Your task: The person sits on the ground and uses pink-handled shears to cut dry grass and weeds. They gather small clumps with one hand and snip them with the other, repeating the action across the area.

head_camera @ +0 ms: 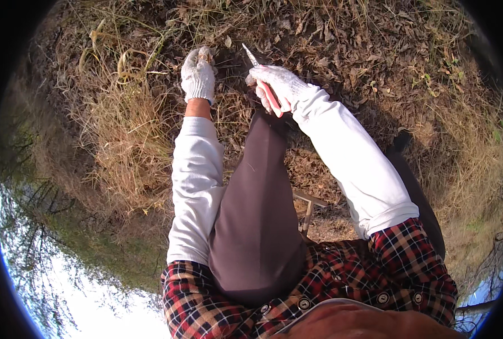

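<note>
My right hand [279, 82], in a white knit glove, grips a pair of hand pruners [271, 98] with pinkish-red handles. Their narrow metal blades point up and left, over the leaf litter. To the left, my left hand [198, 75] wears a matching glove with soiled fingertips. Its fingers are curled in at the ground, and something brownish shows by them; whether they pinch it is unclear. A few thin, pale stems [229, 66] lie between the left hand and the blades, which stand apart from that hand.
Dry brown leaves [353, 55] cover the ground ahead. A clump of dry grass [128, 144] grows beside my left arm. My bent knee [268, 140] rises below the pruners. A small wooden frame [308, 203] stands beside my thigh. Leafy branches [35, 220] show at the lower left.
</note>
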{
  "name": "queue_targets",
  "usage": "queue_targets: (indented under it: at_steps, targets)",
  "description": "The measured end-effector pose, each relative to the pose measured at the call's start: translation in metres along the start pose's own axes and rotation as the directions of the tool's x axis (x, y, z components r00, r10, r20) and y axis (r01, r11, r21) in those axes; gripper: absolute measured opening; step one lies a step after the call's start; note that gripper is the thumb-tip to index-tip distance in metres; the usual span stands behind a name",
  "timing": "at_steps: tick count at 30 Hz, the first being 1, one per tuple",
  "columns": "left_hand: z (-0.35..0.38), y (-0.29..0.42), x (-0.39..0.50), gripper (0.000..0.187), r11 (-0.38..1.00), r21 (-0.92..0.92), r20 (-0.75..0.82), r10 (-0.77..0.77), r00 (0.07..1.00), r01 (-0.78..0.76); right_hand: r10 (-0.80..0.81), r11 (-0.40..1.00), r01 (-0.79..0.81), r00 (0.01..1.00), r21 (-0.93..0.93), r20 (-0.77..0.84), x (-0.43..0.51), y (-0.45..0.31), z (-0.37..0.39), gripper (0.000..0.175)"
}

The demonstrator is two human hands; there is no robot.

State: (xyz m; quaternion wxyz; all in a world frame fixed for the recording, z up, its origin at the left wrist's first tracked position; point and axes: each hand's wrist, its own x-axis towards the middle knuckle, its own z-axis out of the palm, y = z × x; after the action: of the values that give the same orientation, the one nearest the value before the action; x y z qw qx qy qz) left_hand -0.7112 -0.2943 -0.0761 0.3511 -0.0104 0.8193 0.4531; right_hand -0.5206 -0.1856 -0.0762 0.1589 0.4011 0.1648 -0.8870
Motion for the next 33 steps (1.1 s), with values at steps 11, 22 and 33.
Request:
queue_targets:
  at_steps: [11, 22, 33]
  targets:
    - [0.024, 0.071, 0.05, 0.112, 0.38, 0.904, 0.082, 0.299, 0.951, -0.197, 0.048, 0.997, -0.052, 0.997, 0.056, 0.065, -0.007, -0.012, 0.01, 0.031]
    - [0.028, 0.063, 0.112, 0.028, 0.353, 0.508, 0.187, 0.845, 0.501, -0.786, 0.049, 0.999, -0.048, 0.998, -0.005, 0.026, 0.005, -0.032, 0.025, 0.025]
    - [-0.007, 0.057, 0.163, 0.02, 0.975, -0.215, 0.43, 0.15, 0.89, -0.06, 0.085, 0.993, -0.072, 0.985, -0.091, 0.149, 0.055, -0.064, 0.032, 0.035]
